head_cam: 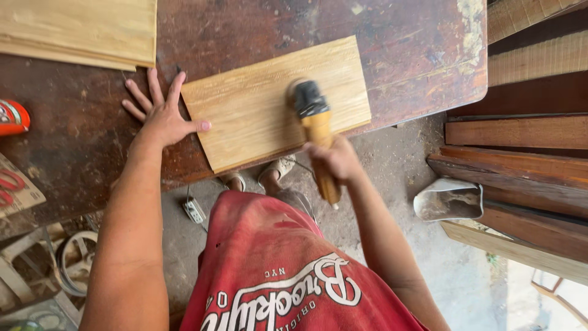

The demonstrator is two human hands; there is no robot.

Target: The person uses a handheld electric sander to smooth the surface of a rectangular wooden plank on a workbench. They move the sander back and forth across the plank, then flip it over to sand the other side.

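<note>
**Sander on the pale board**

I see a pale wooden board [257, 113] lying flat, slightly askew, its near edge overhanging the desk [79, 135] rim. On its right half rests a yellow-handled sander [315, 132], black head down, blurred, handle pointing back toward me.

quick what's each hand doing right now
Left hand: open, fingers spread flat on the table, thumb touching the wood panel.
Right hand: closed around the yellow sander.

A pale yellow board [275, 104] with fine straight grain is seen on a dark reddish-brown, stained workbench [398, 43]. The sander [315, 132] is coloured black and amber-yellow, its disc perhaps grey, being blurred. A faded red shirt [275, 270] is lettered in white.
</note>
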